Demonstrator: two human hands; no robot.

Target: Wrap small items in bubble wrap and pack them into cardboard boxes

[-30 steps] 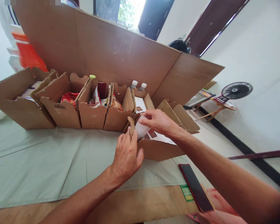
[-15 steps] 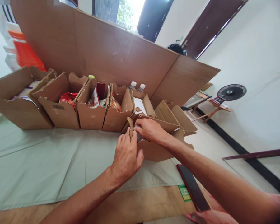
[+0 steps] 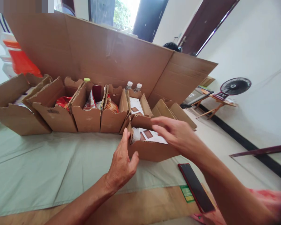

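At the left end of the front cardboard box (image 3: 153, 152), the left hand (image 3: 123, 161) has its fingers stretched out and its thumb set wide, with nothing seen in its grasp; the index fingertip lies at the box's end wall, though whether it presses there I cannot tell; the right hand (image 3: 175, 131) is over the right part of the same box, fingers half bent and loosely parted, nothing visible between them; just under it lies a white card (image 3: 158, 137) with square cut-outs, no print legible on it; the bubble-wrapped item (image 3: 136, 134) sits inside the box at its left end, beside the card and apart from the right fingertips.

Behind stands a row of boxes, one holding a second white panel (image 3: 135, 104), others a brown-and-red packet (image 3: 111, 104), and a red packet (image 3: 63, 102), their brand names unreadable; a dark printed patch (image 3: 52, 111) marks one box front, likewise illegible; two white-capped bottles (image 3: 133, 86) show behind the row.

Nearer the body, a red-edged phone (image 3: 195, 187) lies with its screen dark, next to a green label (image 3: 187, 193) whose small lines are too blurred to read; farther off, past the upright cardboard sheet (image 3: 121, 50), a fan (image 3: 235, 87) stands near pale lettering (image 3: 191, 95), too small to make out.
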